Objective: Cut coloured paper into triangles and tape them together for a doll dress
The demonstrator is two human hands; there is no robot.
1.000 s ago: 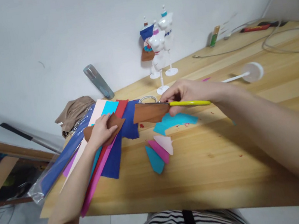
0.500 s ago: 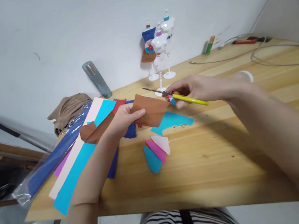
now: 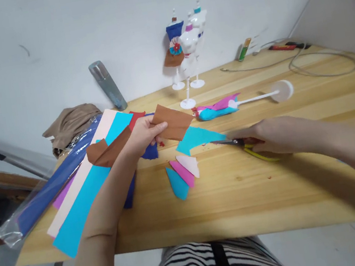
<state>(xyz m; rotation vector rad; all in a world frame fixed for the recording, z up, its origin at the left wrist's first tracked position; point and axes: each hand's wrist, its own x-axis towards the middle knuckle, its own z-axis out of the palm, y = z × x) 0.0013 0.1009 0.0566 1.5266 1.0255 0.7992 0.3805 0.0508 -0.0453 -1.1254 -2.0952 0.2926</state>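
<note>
My left hand (image 3: pixel 146 133) pinches a brown sheet (image 3: pixel 174 122), thin like paper or cloth, between thumb and fingers, above the table. Low over the wood on the right, my right hand (image 3: pixel 274 135) is closed around yellow-handled scissors (image 3: pixel 238 142). The blades point left, close to the lower edge of a blue cut-out (image 3: pixel 198 137). Whether the scissors rest on the tabletop I cannot tell. In front of them lie a pale pink piece (image 3: pixel 188 166), a magenta piece (image 3: pixel 183 174) and a teal piece (image 3: pixel 178 186), slightly overlapping.
At the back stand small white dress-form mannequins (image 3: pixel 190 43), one dressed in blue and brown. Another mannequin (image 3: pixel 217 108), wrapped in pink and blue, lies on its side. Long coloured sheets (image 3: pixel 83 202), a brown cloth (image 3: pixel 71 123) and a flask (image 3: pixel 107 85) occupy the left. A cable (image 3: pixel 298 66) curls at right.
My right hand has moved down and to the right with the scissors, from beside the brown sheet to the tabletop. The lying mannequin has come into view. My left hand still holds the sheet.
</note>
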